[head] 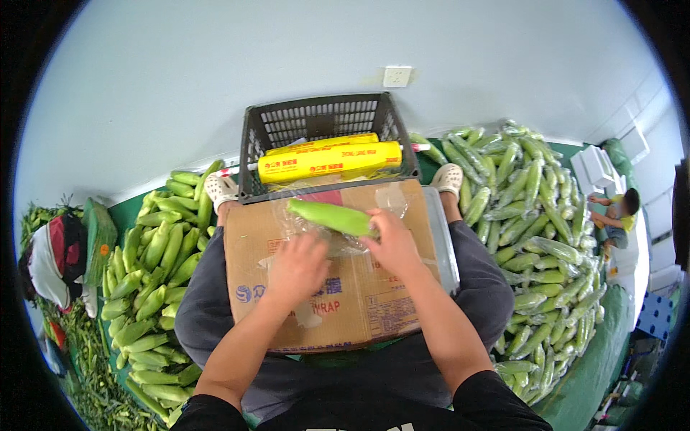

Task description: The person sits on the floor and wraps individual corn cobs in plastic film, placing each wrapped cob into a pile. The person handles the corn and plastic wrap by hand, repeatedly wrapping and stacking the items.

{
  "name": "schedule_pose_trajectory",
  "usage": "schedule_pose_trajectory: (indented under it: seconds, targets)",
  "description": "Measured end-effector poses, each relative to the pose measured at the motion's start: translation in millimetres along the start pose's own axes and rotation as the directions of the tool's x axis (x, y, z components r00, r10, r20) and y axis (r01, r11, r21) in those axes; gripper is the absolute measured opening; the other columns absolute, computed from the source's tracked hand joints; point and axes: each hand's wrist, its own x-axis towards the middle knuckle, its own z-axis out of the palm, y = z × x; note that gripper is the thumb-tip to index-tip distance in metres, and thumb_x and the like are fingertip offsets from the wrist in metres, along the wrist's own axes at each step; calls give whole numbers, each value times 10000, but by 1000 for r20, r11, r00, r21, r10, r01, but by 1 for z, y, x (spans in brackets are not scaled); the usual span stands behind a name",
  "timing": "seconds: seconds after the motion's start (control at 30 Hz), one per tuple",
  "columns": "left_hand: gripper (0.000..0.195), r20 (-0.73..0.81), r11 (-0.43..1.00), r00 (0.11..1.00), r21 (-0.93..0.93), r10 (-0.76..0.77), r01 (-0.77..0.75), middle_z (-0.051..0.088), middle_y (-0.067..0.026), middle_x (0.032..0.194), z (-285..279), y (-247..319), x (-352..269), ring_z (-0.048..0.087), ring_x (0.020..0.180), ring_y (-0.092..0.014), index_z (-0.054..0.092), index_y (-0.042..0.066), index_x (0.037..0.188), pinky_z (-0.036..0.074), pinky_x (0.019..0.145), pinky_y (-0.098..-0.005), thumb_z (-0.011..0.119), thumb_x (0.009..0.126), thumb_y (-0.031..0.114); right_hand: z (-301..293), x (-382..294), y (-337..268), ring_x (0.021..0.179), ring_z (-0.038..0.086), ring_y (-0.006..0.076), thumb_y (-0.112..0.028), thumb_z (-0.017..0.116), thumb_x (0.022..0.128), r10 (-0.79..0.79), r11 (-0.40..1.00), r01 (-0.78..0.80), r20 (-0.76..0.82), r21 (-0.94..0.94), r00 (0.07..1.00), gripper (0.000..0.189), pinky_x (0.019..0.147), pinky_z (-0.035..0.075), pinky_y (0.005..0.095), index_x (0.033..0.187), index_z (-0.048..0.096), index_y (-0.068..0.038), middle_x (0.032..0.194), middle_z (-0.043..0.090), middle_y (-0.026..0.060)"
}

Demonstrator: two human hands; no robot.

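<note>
A green ear of corn in its husk (326, 215) lies at a slant above a cardboard box (245, 264) between my knees. My right hand (396, 240) grips its right end, fingers at the far side and thumb nearer me. Beneath the corn a crumpled sheet of clear cling film (345, 248) spreads over the box top. My left hand (302, 264) is blurred, palm down over the box just below the corn's left half. Its fingertips are near the film; whether they pinch it is hidden.
A black plastic crate (318, 102) holding yellow film rolls (331, 161) stands against the wall beyond the box. Unwrapped corn (156, 269) is heaped at left, film-wrapped corn (539, 215) at right. Another person (614, 218) sits at far right near white boxes (593, 167).
</note>
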Motion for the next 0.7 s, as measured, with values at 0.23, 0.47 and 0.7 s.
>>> schedule_pose_trajectory:
  seconds: [0.23, 0.47, 0.7]
  targets:
    - [120, 180, 406, 845, -814, -504, 416, 620, -90, 1125, -56, -55, 17, 724, 789, -177, 619, -31, 1129, 570, 685, -279, 519, 1067, -52, -4, 11, 23, 1232, 637, 383, -178, 767, 928, -147, 983, 123, 184, 138, 972, 448, 1043, 523, 446, 1348, 647, -76, 1354, 664, 157]
    - [340, 61, 942, 945, -81, -322, 326, 614, -235, 1227, 19, -5, 5, 682, 1045, -421, 648, 6, 1238, 587, 889, -508, 672, 1011, 258, -17, 54, 17, 1155, 667, 410, -319, 640, 1041, 253, 958, -187, 333, -217, 908, 429, 969, 544, 483, 1382, 630, -57, 1286, 666, 220]
    - [362, -8, 852, 854, 69, -520, 519, 592, -218, 1094, 45, -67, 67, 644, 1064, -429, 622, 27, 1110, 559, 879, -517, 689, 996, 363, -1, 62, 8, 1118, 670, 455, -431, 627, 1036, -421, 891, 412, -9, -191, 907, 475, 911, 543, 548, 1341, 629, -67, 1277, 678, 229]
